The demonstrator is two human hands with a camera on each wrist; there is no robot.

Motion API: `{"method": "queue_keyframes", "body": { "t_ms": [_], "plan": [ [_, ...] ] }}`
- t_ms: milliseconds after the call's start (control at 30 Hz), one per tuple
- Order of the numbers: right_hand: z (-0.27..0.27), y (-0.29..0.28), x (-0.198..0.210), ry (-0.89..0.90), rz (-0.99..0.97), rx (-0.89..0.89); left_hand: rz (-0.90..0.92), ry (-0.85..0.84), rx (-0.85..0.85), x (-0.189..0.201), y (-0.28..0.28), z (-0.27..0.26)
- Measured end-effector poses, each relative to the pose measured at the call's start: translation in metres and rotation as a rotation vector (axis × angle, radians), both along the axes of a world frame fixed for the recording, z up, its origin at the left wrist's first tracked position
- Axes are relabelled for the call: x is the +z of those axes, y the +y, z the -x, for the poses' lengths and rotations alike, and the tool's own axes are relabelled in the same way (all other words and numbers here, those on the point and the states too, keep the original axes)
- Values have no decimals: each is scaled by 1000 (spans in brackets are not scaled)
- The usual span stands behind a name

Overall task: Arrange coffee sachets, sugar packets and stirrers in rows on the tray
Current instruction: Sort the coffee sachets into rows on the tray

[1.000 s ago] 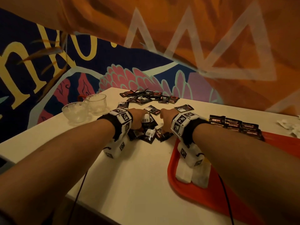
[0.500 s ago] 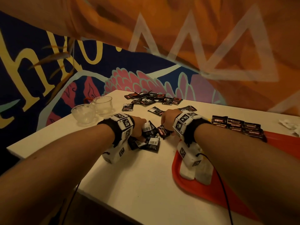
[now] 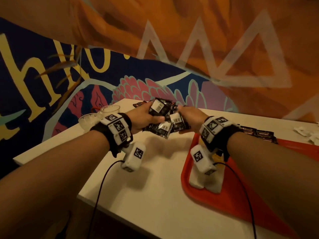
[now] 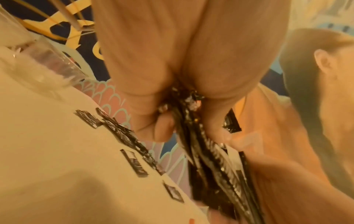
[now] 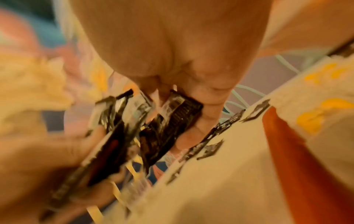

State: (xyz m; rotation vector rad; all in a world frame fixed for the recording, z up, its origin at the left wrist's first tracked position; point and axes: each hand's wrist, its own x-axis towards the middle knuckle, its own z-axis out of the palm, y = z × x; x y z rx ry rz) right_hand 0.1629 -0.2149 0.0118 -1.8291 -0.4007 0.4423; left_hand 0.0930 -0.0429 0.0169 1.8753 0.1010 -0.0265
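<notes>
We hold a loose bundle of glossy black foil coffee sachets (image 3: pixel 163 120) between both hands, lifted clear of the white tabletop (image 3: pixel 155 195). Our left hand (image 3: pixel 144 117) curls round the bundle's left side with the thumb across the front; our right hand (image 3: pixel 189 116) closes on it from the right, fingers wrapped behind. In the left wrist view the sachets stand edge-on and splay out below the fingers (image 4: pixel 159 130), so the stack looks uneven.

The red plastic tray (image 3: pixel 224 200) lies just to the right, with a row of dark sachets (image 3: pixel 259 134) already along its far edge and some flat white packets (image 3: pixel 205 184) near its front corner. More black sachets (image 4: pixel 132 160) remain scattered on the table.

To do this step well, we judge it best to square the bundle first, tapping its lower edges level so none slips out. Then we carry it over the tray rim, keep one hand as holder, and deal sachets singly with the other, each laid flat, label the same way, parallel to the existing row and just beside it without overlapping. The foil looks slippery, so a firm but light squeeze suits it.
</notes>
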Motion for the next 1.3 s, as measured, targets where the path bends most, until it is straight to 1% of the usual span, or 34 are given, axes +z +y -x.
{"method": "queue_keyframes", "body": {
  "t_ms": [33,100,133,200,233,300,367,433,467,600,667,700,767,800,833,900,933,1000,1100,1200,1300],
  "plan": [
    [2,-5,6,82,-122,-23,49,-13,-10,4,-4,0],
    [3,-14,15,151,-242,-7,95,-21,-45,8,-15,-5],
    [4,-18,18,143,-245,30,110,-24,-60,7,-21,-8],
    [7,-27,21,55,-154,61,122,-39,-70,6,-34,-14],
    [7,-33,21,10,-117,44,128,-52,-64,5,-41,-18],
    [1,-47,18,-29,-119,16,166,-87,-48,5,-56,-23],
    [-3,-62,15,-97,-137,-36,206,-99,-118,4,-74,-28],
    [-10,-79,13,-267,-29,-134,213,-105,-219,4,-96,-30],
    [-11,-89,12,-329,15,-164,212,-115,-239,3,-107,-31],
    [-12,-131,8,-387,25,-246,188,-188,-253,-1,-146,-40],
    [-6,-153,8,-473,41,-288,194,-224,-216,-2,-162,-47],
    [-1,-164,9,-552,52,-313,217,-245,-179,-2,-169,-50],
    [12,-180,12,-745,96,-321,325,-263,-116,-1,-184,-53],
    [17,-185,13,-836,162,-297,379,-256,-103,-1,-191,-54],
    [21,-187,14,-894,276,-268,405,-249,-106,-1,-199,-53],
    [30,-185,16,-903,542,-222,383,-253,-140,-4,-213,-51],
    [32,-184,16,-898,643,-210,365,-260,-171,-6,-220,-48],
    [35,-183,15,-913,747,-207,346,-283,-226,-11,-228,-43],
    [31,-192,11,-971,749,-190,394,-279,-280,-14,-232,-38],
    [25,-207,13,-958,669,-154,466,-193,-355,-10,-230,-38],
    [21,-219,15,-977,617,-145,436,-109,-438,2,-231,-48]
  ]
}}
